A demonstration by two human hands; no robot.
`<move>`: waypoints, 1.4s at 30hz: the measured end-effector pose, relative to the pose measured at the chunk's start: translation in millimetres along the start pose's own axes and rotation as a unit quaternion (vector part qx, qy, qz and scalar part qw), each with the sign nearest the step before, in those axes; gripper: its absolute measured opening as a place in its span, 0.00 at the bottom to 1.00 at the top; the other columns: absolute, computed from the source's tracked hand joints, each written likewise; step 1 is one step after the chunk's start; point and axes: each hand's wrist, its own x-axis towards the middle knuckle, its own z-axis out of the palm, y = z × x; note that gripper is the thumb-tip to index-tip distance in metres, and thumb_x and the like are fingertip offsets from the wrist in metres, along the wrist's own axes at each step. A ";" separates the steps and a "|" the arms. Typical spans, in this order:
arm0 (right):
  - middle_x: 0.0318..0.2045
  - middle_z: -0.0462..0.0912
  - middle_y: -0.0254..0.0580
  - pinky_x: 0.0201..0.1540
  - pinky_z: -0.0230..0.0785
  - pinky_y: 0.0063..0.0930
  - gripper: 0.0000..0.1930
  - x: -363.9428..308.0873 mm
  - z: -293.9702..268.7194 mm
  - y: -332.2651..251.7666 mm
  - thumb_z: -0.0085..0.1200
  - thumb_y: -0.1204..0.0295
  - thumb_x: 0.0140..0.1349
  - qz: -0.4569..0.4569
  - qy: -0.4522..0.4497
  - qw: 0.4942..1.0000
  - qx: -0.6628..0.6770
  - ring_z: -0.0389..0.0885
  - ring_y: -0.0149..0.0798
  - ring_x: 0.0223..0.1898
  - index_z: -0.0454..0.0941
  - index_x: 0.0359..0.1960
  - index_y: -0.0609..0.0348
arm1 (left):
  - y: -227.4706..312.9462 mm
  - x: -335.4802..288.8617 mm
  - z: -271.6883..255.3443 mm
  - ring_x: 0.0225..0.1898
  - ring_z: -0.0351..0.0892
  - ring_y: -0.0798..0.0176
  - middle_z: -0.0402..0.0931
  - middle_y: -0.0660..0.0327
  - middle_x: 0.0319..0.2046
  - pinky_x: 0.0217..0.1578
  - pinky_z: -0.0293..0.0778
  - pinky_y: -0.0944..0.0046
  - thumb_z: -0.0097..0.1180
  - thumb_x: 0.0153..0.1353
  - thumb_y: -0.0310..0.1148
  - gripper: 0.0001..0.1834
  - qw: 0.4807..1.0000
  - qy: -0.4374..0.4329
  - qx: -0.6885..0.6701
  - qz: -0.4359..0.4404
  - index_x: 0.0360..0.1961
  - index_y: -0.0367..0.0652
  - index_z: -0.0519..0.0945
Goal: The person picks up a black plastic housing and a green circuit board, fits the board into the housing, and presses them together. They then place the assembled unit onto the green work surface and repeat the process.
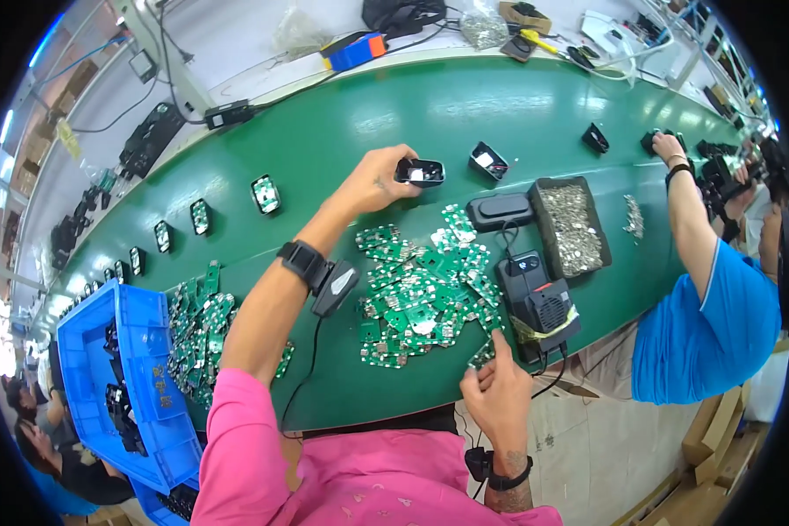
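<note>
Two hands: left hand point(373, 181) holds black casing point(419, 172), right hand point(498, 394) circuit board point(481, 354).

Conveyor belt point(430, 114): smooth green rubbery sheet with a soft sheen that catches the overhead light; circuit boards point(416, 285): glossy green laminate with small bright metal spots, heaped loose, one held at the right hand point(500, 394). Housing point(419, 172) in the left hand point(377, 180): black moulded plastic, semi-gloss, with a pale insert; bin point(127, 386): glossy blue hard plastic; tray point(570, 223): dark matt walls, filled with shiny silvery metal parts. Sleeve point(254, 447): pink knit cloth, matt; wrist strap point(302, 259): black matt plastic or rubber.
</note>
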 end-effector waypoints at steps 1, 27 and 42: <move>0.17 0.77 0.40 0.24 0.70 0.32 0.32 0.2 -2.4 -0.5 0.61 0.76 0.49 -0.008 -0.013 1.000 0.016 0.77 0.38 0.17 0.70 0.59 0.70 | 7.6 -13.1 -4.6 0.40 0.82 0.52 0.84 0.58 0.39 0.44 0.76 0.57 0.69 0.51 0.29 0.30 1.000 0.003 0.007 -0.011 0.57 0.43 0.74; 0.31 0.80 0.41 0.30 0.75 0.31 0.13 -23.5 52.1 -78.1 0.66 0.77 0.50 -0.377 -0.133 0.907 0.129 0.82 0.40 0.29 0.80 0.38 0.62 | 102.8 -299.2 -3.2 0.45 0.80 0.62 0.78 0.53 0.47 0.41 0.79 0.65 0.64 0.48 0.17 0.32 0.888 -0.118 -0.361 -0.260 0.57 0.37 0.72; 0.36 0.82 0.47 0.33 0.76 0.32 0.11 -30.9 58.5 -92.5 0.61 0.82 0.51 -0.319 -0.066 0.921 0.212 0.81 0.43 0.30 0.80 0.38 0.66 | 117.4 -302.1 16.2 0.53 0.78 0.62 0.66 0.46 0.62 0.44 0.79 0.68 0.55 0.57 0.14 0.14 0.835 0.067 -0.512 -0.189 0.46 0.32 0.78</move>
